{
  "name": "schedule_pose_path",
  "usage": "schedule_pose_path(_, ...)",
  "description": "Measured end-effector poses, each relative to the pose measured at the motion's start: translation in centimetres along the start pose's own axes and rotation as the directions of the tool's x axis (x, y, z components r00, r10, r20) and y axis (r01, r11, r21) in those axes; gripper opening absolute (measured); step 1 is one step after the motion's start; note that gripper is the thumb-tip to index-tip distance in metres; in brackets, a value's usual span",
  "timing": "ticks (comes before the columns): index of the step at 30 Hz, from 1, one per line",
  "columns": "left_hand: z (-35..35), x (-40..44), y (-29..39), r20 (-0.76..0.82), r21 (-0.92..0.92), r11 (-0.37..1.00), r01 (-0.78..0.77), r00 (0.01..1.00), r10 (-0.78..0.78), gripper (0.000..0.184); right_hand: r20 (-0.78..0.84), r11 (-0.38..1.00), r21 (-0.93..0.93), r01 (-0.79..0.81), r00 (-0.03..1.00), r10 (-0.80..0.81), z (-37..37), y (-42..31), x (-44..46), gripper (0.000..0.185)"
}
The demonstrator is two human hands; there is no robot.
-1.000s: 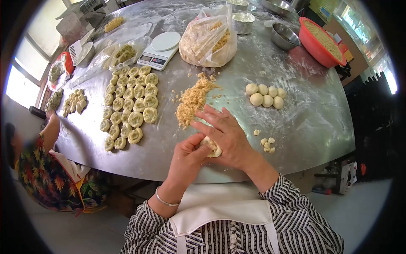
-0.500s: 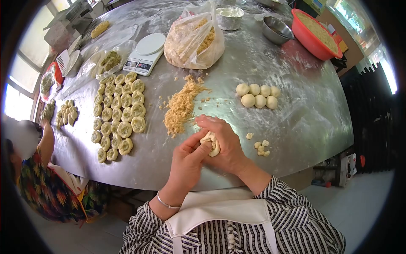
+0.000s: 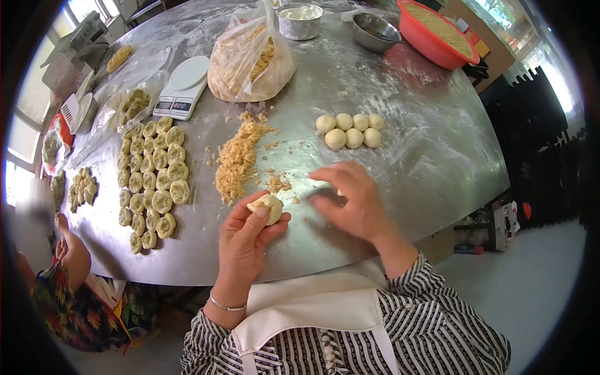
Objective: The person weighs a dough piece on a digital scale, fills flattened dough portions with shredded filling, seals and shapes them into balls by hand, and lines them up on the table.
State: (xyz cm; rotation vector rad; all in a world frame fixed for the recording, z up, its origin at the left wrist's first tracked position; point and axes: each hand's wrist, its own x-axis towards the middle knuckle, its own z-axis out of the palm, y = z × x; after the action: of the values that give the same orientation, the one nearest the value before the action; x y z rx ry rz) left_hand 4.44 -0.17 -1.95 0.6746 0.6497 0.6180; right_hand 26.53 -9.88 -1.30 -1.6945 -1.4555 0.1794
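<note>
**Our left hand (image 3: 242, 242) is holding a dough piece (image 3: 269, 210) above the counter's near edge**

Along the near edge of the counter (image 3: 300, 253), we are closing our left fingers around the dough piece, thumb pressing on top. Our right hand (image 3: 362, 205) is hovering apart from it, thumb and fingers parted; a pale bit is showing between them, but we cannot tell whether we are gripping it. Just beyond, a small crumb clump (image 3: 278, 184) is lying beside the larger crumb pile (image 3: 236, 164). Filled rounds (image 3: 162, 200) are sitting in rows toward the left edge, while dough balls (image 3: 335, 139) are resting to the right. Farther off, a scale (image 3: 177, 100) and a plastic bag (image 3: 240, 75) are standing side by side, and a red basin (image 3: 431, 40) is occupying the far right corner.
</note>
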Motion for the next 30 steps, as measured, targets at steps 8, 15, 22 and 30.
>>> schedule_pose_path(8,-0.3,-0.8,-1.5,0.068,0.229,0.973,-0.023,0.998,0.008,0.042,0.162,0.865,-0.501,0.025,0.985,0.065,-1.1,4.8,-2.4,0.013)
schedule_pose_path(15,-0.1,-1.5,-1.3,0.071,0.052,0.998,0.045,0.996,-0.049,0.045,0.173,0.885,0.374,-0.276,0.959,0.226,1.3,-4.1,-0.6,0.012)
schedule_pose_path(22,-1.5,-2.2,-1.2,0.101,0.006,1.000,-0.006,0.995,0.005,0.049,0.029,0.997,0.043,0.067,0.997,-0.069,3.9,-5.4,-1.4,0.023)
schedule_pose_path(30,-1.3,-2.6,0.2,0.219,-0.112,0.988,0.108,0.972,-0.081,0.045,0.182,0.982,0.167,0.086,0.976,-0.117,3.9,-5.7,-0.4,0.081)
